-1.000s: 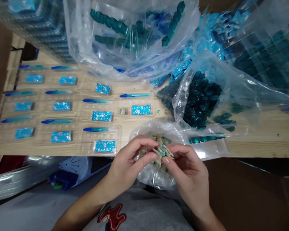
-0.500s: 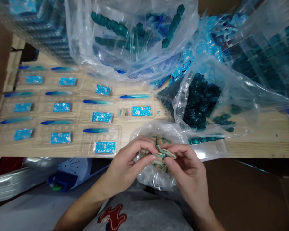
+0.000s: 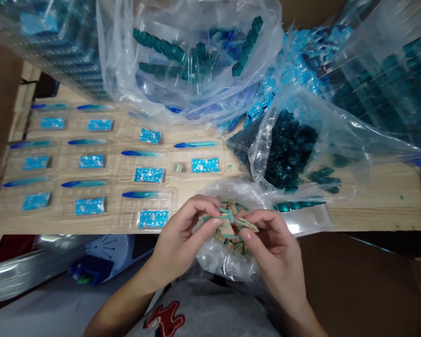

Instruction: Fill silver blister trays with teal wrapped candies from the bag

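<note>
My left hand (image 3: pixel 184 241) pinches a flat green-and-tan striped piece (image 3: pixel 227 227) between thumb and index finger. Facing it, my right hand (image 3: pixel 277 243) has thumb and fingertips closed on another pale green and tan piece (image 3: pixel 250 224), seen nearly edge-on. The two pieces sit close together; whether they touch, I cannot tell. Below both hands, a clear plastic bag (image 3: pixel 228 266) stands open at the table's front edge, holding many similar striped pieces (image 3: pixel 236 206). Left of the bag, one clear tray (image 3: pixel 187 180) contains a striped piece (image 3: pixel 179 167), a blue packet (image 3: pixel 205 165) and a blue pen-shaped stick (image 3: pixel 196 145).
More clear trays with blue packets (image 3: pixel 149 175) and sticks (image 3: pixel 140 153) cover the table's left side. A large clear bag (image 3: pixel 196 105) lies at the back. Dark teal pieces (image 3: pixel 287 154) fill a bag on the right. Stacked trays (image 3: pixel 70 56) rise at the back left.
My left fingers have drawn slightly away to the left, and the striped piece in them now shows its flat face. The whole view has shifted a little.
</note>
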A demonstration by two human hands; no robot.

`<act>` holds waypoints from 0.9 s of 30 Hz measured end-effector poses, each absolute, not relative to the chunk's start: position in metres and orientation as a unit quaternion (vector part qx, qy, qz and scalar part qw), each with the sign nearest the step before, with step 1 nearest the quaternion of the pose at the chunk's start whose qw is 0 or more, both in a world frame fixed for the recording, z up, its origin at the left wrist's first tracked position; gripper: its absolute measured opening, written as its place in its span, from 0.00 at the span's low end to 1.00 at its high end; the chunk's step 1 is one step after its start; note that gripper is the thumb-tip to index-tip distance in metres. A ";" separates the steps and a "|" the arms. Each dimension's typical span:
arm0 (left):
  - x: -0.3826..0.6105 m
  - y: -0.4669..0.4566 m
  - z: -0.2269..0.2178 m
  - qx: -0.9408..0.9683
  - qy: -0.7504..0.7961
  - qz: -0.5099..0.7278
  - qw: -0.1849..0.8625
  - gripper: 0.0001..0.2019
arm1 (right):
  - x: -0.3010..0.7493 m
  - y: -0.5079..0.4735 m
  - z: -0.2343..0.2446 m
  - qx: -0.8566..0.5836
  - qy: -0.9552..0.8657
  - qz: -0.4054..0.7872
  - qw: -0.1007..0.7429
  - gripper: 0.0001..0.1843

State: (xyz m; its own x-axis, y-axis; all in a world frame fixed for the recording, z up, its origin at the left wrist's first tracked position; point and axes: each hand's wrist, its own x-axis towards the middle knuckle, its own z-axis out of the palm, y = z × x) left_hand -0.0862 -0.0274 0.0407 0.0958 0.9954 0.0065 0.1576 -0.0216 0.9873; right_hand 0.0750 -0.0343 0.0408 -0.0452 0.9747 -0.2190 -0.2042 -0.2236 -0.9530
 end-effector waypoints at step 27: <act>-0.079 -0.032 0.042 0.564 0.473 0.468 0.489 0.08 | 0.067 -0.039 0.042 -0.520 -0.510 0.463 0.505 0.13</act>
State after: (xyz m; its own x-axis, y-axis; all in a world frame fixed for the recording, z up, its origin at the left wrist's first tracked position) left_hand -0.0786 -0.0315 0.0417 0.1150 0.9912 0.0656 0.0768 -0.0747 0.9942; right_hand 0.0669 -0.0392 0.0417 0.0508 0.9982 0.0320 0.0630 0.0288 -0.9976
